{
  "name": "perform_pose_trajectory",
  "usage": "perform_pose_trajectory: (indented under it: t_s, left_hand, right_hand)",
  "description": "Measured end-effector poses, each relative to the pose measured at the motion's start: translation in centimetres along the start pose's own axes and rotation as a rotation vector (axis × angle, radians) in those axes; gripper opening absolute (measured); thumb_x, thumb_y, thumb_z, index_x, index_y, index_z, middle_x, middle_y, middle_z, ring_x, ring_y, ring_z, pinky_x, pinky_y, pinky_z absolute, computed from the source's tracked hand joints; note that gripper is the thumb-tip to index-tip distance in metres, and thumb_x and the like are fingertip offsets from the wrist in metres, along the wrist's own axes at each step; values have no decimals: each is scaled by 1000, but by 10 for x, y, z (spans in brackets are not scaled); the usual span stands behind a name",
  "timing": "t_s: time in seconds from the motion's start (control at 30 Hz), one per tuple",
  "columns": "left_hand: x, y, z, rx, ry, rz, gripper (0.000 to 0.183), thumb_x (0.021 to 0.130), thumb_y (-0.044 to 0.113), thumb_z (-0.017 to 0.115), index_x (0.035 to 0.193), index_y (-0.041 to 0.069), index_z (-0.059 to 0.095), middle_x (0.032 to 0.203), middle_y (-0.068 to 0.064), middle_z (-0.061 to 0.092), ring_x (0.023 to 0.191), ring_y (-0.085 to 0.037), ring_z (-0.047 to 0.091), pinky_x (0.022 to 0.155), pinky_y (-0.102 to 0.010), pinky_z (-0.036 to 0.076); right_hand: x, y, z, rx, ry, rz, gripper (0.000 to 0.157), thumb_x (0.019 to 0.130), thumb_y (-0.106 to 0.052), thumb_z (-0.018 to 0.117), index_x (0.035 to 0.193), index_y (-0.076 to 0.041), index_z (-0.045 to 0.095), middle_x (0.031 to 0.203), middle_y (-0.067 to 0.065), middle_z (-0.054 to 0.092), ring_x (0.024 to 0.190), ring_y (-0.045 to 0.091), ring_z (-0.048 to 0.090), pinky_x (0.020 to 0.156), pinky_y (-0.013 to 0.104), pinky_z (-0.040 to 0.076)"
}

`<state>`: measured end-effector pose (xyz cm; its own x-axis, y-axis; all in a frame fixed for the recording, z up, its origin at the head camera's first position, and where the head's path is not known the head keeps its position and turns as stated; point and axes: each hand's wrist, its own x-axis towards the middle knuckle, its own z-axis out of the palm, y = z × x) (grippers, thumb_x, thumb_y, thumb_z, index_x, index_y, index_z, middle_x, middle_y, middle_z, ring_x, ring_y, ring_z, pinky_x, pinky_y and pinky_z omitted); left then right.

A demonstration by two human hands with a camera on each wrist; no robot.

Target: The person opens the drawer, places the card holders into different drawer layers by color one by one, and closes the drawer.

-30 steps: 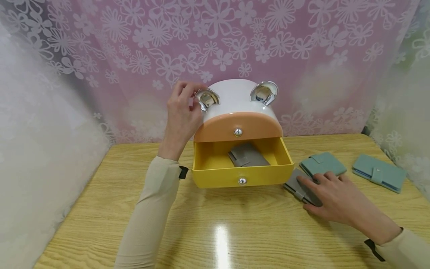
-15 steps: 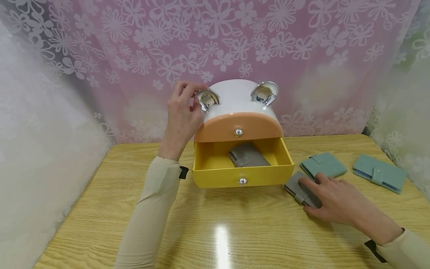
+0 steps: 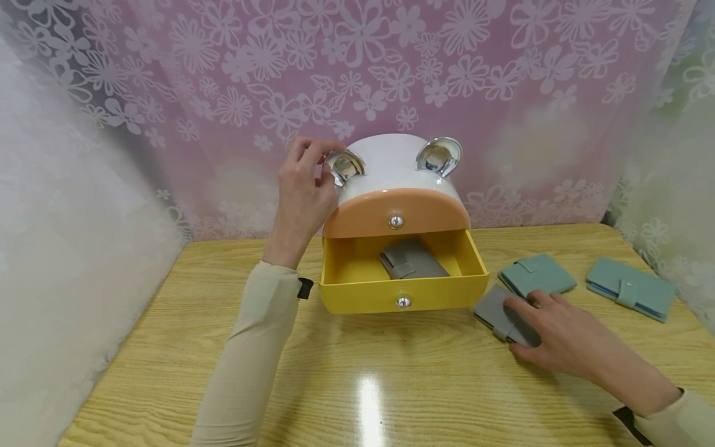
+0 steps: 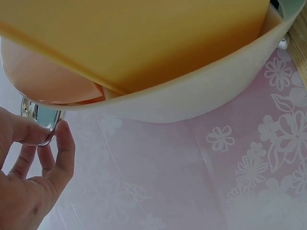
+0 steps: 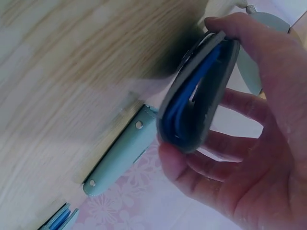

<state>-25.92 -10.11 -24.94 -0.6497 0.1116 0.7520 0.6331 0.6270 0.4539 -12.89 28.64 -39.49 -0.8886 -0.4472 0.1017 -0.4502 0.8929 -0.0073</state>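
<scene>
A small drawer box with a white shell (image 3: 391, 158) stands at the back of the table. Its orange upper drawer (image 3: 363, 217) is in, while the yellow lower drawer (image 3: 357, 300) is pulled out and holds a grey wallet (image 3: 416, 261). My left hand (image 3: 303, 192) pinches the box's left silver ear (image 4: 45, 117) between thumb and fingers. To the right of the yellow drawer, my right hand (image 3: 575, 338) grips another grey wallet (image 3: 497, 310) by its edges. In the right wrist view this wallet (image 5: 165, 112) bows between thumb and fingers, with blue lining showing inside.
Two teal wallets lie on the right side of the table: one (image 3: 539, 274) just behind my right hand, another (image 3: 631, 288) farther right. A pink flowered cloth (image 3: 234, 124) hangs behind the wooden table (image 3: 223, 347).
My right hand has shifted slightly to the right, and the grey wallet under it has turned and moved a little with it. My left hand stays on the ear.
</scene>
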Motion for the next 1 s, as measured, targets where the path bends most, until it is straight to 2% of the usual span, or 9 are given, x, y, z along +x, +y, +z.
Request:
perform_pose_trajectory:
  t_s: [0.23, 0.43, 0.63, 0.73, 0.8, 0.93, 1.0]
  left_hand:
    - [-1, 0, 0, -1, -3, -8, 32, 93, -6, 50, 113, 8, 70, 110, -13, 58, 100, -25, 64, 77, -33, 63]
    - [-1, 0, 0, 1, -2, -6, 31, 93, -6, 51, 113, 8, 71, 110, -13, 58, 100, -25, 63, 77, -33, 63]
    - [-1, -1, 0, 2, 4, 1, 32, 93, -6, 50, 113, 7, 70, 110, -14, 58, 100, -25, 64, 76, -34, 63]
    - [-1, -1, 0, 3, 4, 0, 31, 93, -6, 50, 113, 7, 71, 110, -14, 58, 99, -25, 64, 75, -34, 63]
    - [-1, -1, 0, 3, 5, 0, 31, 93, -6, 51, 112, 7, 71, 110, -14, 58, 99, -25, 63, 75, -34, 63]
    - [-1, -1, 1, 5, 5, 5, 30, 93, -5, 51, 113, 7, 71, 110, -13, 58, 98, -24, 62, 75, -33, 63]
    - [0, -1, 1, 5, 4, 9, 30, 94, -4, 51, 113, 7, 71, 110, -13, 58, 98, -24, 62, 75, -33, 63]
  right_hand:
    - [-2, 2, -4, -29, 109, -32, 62, 71, -45, 89, 121, -14, 68, 107, 16, 67, 84, 32, 62, 62, 45, 54]
    - [-4, 6, -8, -42, 159, -49, 62, 68, -40, 92, 118, -13, 68, 108, 17, 67, 84, 32, 61, 65, 47, 54]
    - [-6, 12, -12, -52, 246, -85, 63, 63, -36, 95, 115, -15, 68, 104, 13, 67, 82, 30, 60, 61, 43, 52]
    - [-8, 15, -15, -47, 280, -100, 62, 63, -37, 95, 115, -14, 68, 104, 13, 66, 81, 29, 58, 61, 43, 51]
    - [-8, 17, -16, -48, 304, -108, 61, 67, -44, 93, 114, -13, 68, 103, 14, 66, 78, 29, 57, 60, 43, 50]
    - [-8, 18, -21, -45, 338, -91, 62, 67, -43, 93, 115, -12, 69, 104, 15, 67, 80, 31, 60, 57, 41, 51]
    - [-8, 18, -23, -30, 348, -76, 63, 69, -47, 91, 115, -11, 69, 105, 17, 67, 81, 34, 62, 56, 42, 51]
